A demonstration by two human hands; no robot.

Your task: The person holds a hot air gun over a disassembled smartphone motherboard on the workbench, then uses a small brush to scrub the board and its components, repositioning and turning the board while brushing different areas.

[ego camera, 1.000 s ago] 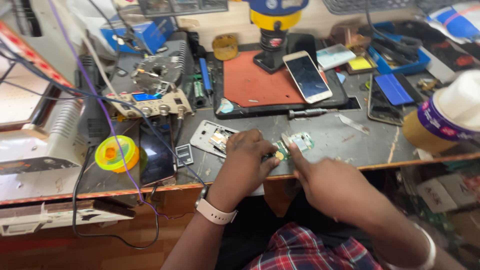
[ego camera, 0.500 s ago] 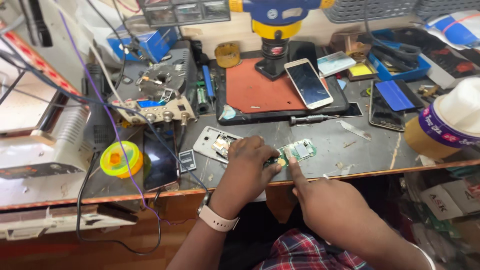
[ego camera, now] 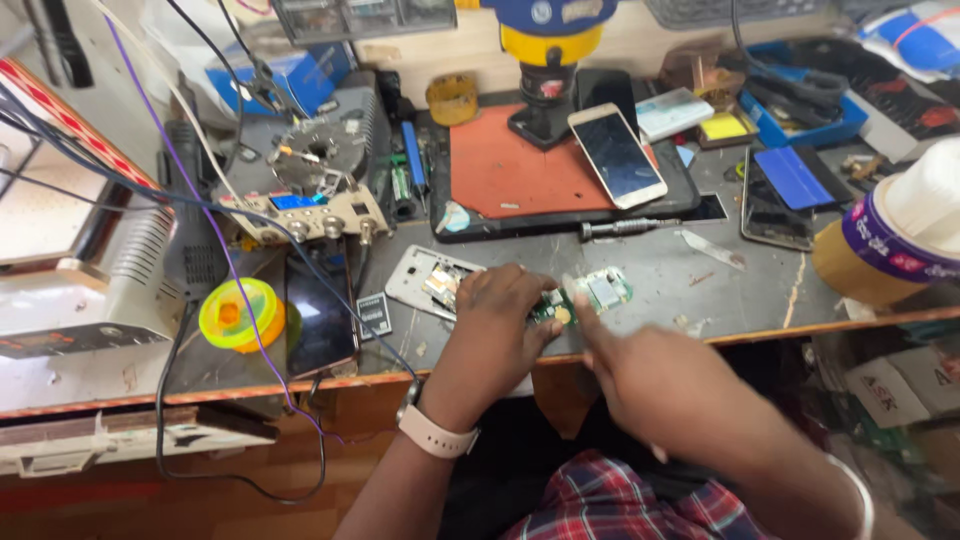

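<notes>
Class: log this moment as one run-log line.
left hand: pinning green circuit board | right hand: fingertip touching board | phone frame: beside left hand

Gold phone [ego camera: 617, 155] lying tilted on a red mat [ego camera: 520, 165], screwdriver [ego camera: 625, 228] just below the mat's tray. Yellow solder spool [ego camera: 240, 313] beside a dark screen [ego camera: 320, 315] at left, small battery [ego camera: 374, 313] near them. Blue tray [ego camera: 800, 125] and tape roll [ego camera: 880, 245] at right.

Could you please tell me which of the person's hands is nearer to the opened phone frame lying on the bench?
Left. The left hand lies against the phone frame, partly covering it; the right hand is farther off, beside the green circuit board.
</notes>
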